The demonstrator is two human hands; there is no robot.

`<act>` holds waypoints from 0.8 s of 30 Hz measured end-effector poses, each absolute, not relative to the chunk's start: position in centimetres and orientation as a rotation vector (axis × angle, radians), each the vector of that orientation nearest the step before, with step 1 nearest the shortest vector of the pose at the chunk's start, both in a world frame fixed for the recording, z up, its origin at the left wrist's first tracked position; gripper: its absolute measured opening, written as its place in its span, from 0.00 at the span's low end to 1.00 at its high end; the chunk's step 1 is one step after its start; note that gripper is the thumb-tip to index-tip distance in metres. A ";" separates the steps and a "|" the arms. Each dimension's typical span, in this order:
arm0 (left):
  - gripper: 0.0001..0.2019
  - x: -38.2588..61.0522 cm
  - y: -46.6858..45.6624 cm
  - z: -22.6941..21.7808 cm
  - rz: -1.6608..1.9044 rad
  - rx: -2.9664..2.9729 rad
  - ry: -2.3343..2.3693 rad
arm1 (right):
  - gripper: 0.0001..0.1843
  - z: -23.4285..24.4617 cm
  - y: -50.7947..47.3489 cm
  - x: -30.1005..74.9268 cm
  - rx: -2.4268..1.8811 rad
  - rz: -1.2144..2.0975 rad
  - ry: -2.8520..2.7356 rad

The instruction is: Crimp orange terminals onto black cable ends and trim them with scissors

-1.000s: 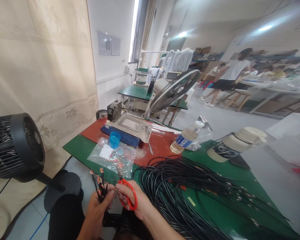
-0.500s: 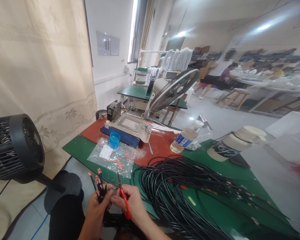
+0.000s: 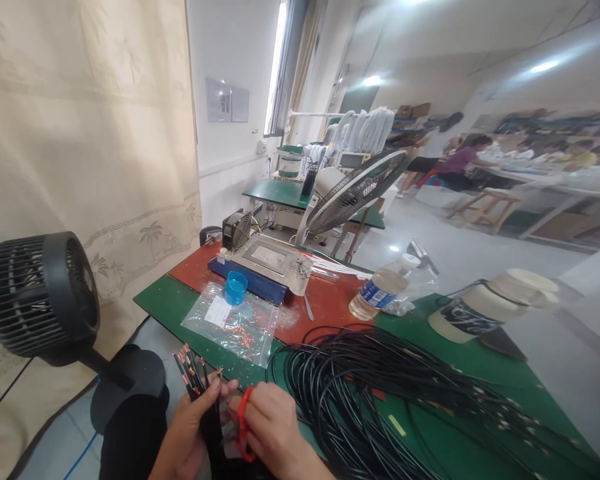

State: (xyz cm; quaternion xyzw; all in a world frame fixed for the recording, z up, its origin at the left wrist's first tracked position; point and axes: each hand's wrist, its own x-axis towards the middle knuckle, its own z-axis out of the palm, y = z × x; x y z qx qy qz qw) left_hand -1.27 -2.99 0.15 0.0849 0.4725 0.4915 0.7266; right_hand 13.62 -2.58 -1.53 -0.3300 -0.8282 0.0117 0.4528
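My left hand [image 3: 193,423] is closed around a bunch of black cables [image 3: 192,379], whose stripped ends with reddish and pale wire tips stick up above the fingers. Red-handled scissors [image 3: 244,423] are gripped in my right hand [image 3: 277,423], close beside the left; their blades cannot be made out. The fingertips of both hands nearly meet at one cable end. Right of my hands, a large coil of black cables [image 3: 325,393] lies on the green tabletop [image 3: 155,293].
A clear plastic bag [image 3: 260,327] with orange scraps lies ahead, a blue cup [image 3: 235,288] on it. Behind stands a blue-based metal device [image 3: 260,260]. A bottle [image 3: 377,290] and white jar [image 3: 480,313] are to the right. A black fan [image 3: 40,300] stands left.
The scissors have turned in my right hand from blades pointing up to blades out of sight. My view has shifted slightly, and the cable bunch is still in my left hand.
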 end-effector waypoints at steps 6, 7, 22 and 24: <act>0.10 -1.1 -2.9 0.8 0.967 0.154 0.979 | 0.16 -0.9 -2.3 13.4 -0.596 -0.218 -2.307; 0.11 -1.0 -2.9 0.9 0.958 0.153 0.986 | 0.16 -0.9 -2.2 13.4 -0.576 -0.230 -2.311; 0.25 -7.5 -3.1 -7.4 1.217 0.321 1.118 | 0.12 3.6 8.2 15.1 -1.205 0.487 -1.408; 0.29 -9.8 -3.6 -9.4 1.206 0.211 1.171 | 0.17 3.8 10.9 15.0 -1.331 0.516 -1.341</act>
